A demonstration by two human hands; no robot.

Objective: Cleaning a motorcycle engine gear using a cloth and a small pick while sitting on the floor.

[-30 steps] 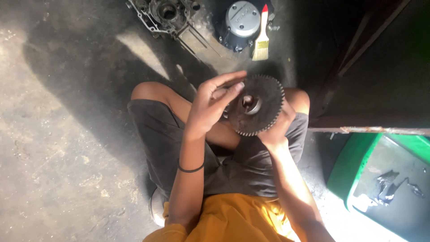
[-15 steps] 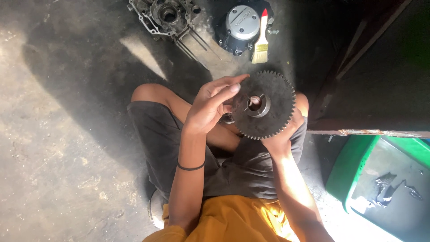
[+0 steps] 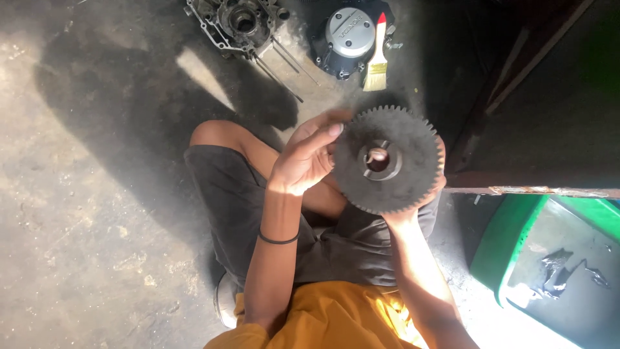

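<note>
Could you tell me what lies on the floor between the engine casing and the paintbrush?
In the head view, a round grey engine cover lies between the engine casing and the paintbrush.

no packages, signs or screens, only raised lettering on round grey engine cover (image 3: 349, 32), top centre, on floor

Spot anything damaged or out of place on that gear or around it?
No damage stands out. The gear looks dirty but its visible teeth are even, held between left hand and right hand. The brush lies on the engine cover.
</note>
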